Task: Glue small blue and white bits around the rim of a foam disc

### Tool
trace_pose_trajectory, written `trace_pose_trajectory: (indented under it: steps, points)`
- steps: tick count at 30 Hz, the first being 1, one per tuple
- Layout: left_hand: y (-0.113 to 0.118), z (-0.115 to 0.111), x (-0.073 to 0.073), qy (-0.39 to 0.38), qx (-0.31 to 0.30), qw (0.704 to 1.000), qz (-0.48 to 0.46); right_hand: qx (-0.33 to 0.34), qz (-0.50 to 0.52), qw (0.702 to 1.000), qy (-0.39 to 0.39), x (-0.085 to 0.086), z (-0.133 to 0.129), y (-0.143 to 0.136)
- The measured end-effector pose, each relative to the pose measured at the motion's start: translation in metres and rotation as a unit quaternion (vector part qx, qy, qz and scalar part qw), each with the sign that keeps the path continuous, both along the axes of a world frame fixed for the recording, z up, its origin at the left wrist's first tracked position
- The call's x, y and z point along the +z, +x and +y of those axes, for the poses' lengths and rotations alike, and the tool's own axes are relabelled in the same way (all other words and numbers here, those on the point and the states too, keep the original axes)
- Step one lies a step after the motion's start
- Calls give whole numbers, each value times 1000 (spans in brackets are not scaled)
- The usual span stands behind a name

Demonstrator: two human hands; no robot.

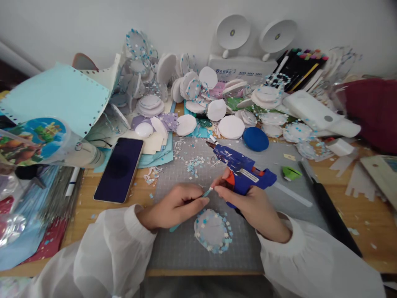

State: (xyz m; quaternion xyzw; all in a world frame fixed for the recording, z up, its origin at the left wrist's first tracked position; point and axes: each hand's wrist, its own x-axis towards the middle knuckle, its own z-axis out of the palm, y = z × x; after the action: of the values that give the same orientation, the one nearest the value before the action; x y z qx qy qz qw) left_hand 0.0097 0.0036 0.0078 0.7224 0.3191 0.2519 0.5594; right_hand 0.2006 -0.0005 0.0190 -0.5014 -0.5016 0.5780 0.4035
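My left hand [178,205] is closed, with thumb and forefinger pinching a thin light-blue strip [206,193]. The tips of my right hand [245,203] are pinched at the far end of that strip, around a tiny white piece [211,189] too small to name surely. Right behind my right hand is a blue glue gun [248,171] with an orange trigger, its nozzle pointing to the upper left; the hand partly hides its handle. Below both hands, a round white disc [214,229] ringed with small blue and white flower-like bits lies on the grey cutting mat [173,252].
Left of the mat are a phone [119,169] and a tilted plastic cup [77,149]. Loose confetti bits [197,165], a blue disc [255,138] and many white discs [231,126] lie behind. A black-handled knife [333,215] lies at right, near a green clip-like piece [290,173].
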Motion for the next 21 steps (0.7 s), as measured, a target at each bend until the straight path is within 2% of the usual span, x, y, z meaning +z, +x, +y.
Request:
trace_pose_trajectory:
  steps: [8,21]
  points:
    - [1,2,-1,34,-13,999,-8,13,0,1000,10,1,-2,-2]
    - [0,2,0,32,-14,999,-1,5,-32,999,21,1,-1,-1]
